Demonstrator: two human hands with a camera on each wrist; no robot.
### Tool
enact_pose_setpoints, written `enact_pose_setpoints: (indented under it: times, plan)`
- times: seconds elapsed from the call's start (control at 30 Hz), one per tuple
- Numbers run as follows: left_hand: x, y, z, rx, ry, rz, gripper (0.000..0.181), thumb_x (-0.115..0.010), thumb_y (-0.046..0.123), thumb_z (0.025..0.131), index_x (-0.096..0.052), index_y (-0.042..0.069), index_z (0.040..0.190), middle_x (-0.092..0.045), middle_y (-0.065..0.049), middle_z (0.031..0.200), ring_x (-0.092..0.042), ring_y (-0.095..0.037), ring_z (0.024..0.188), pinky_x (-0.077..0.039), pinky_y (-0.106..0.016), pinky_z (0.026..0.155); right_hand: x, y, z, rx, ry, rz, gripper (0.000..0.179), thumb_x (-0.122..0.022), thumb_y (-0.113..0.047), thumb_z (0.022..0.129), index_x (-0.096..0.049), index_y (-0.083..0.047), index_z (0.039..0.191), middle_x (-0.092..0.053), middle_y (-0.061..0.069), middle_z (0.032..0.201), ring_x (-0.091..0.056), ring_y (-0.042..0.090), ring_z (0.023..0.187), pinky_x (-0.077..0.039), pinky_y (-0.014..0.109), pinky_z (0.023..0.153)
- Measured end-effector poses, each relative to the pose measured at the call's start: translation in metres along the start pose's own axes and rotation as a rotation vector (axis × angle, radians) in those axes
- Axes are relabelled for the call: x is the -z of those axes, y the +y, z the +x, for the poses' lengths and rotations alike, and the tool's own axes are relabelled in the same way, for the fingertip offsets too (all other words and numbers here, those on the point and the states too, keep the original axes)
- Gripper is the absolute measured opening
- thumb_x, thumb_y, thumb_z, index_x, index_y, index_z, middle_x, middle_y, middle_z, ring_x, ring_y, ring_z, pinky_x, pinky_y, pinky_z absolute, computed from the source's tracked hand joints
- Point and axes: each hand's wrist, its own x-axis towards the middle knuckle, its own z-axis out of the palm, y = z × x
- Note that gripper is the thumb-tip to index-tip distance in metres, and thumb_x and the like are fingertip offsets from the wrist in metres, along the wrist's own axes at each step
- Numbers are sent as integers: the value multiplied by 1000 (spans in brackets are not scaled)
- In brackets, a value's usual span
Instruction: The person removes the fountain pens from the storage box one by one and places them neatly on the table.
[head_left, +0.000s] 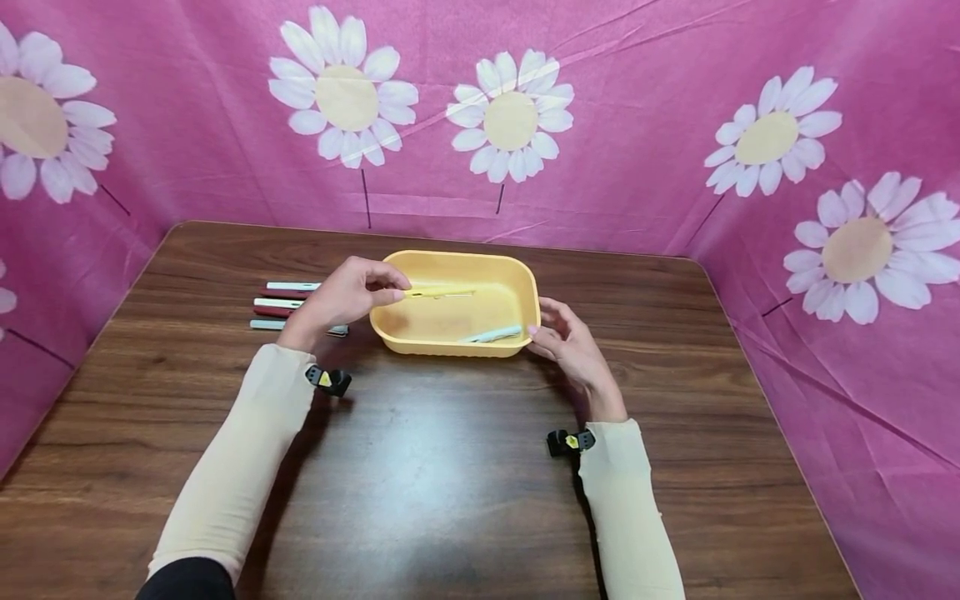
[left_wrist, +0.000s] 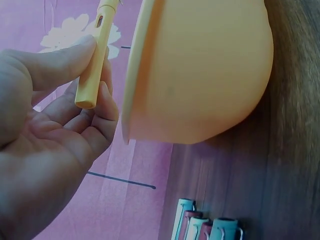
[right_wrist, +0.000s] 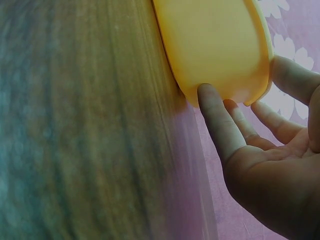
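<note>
My left hand (head_left: 341, 296) pinches the barrel end of a yellow pen (head_left: 431, 292) between thumb and fingers. The pen lies nearly level, its clip end reaching over the inside of a yellow plastic bin (head_left: 457, 348). In the left wrist view, the barrel (left_wrist: 92, 82) shows a small oval window, and the bin's outer wall (left_wrist: 205, 65) is close beside the hand. At the bin's right end, my right hand (head_left: 573, 342) holds the rim and wall, thumb at the rim, fingertips against the outside (right_wrist: 220, 55). A pale pen (head_left: 492, 335) rests inside along the near right side.
Left of the bin, several capped pens (head_left: 273, 302) in pale and dark red colours lie side by side, partly hidden by the left hand. A pink curtain (head_left: 600, 200) with daisies surrounds the brown wooden table (head_left: 420, 467) behind and at both sides.
</note>
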Motion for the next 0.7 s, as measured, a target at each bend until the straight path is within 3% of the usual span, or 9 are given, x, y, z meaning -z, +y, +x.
enact_pose_setpoints:
  times: [0.4, 0.7]
  plan:
    - [8, -6, -13, -45, 43, 31, 13, -68, 3, 97, -73, -4, 106, -72, -15, 100, -62, -18, 91, -48, -22, 80, 0, 2, 1, 3, -9, 10, 58, -57, 5, 100, -35, 0, 153, -44, 26, 144, -63, 16, 102, -52, 42, 98]
    - [15, -9, -22, 14, 62, 23, 15, -69, 5, 97, -75, -2, 108, -72, -15, 104, -61, -16, 93, -48, -20, 78, 2, 1, 1, 4, -11, -1, 58, -59, 3, 100, -36, -1, 153, -44, 25, 145, -63, 19, 104, -53, 42, 97]
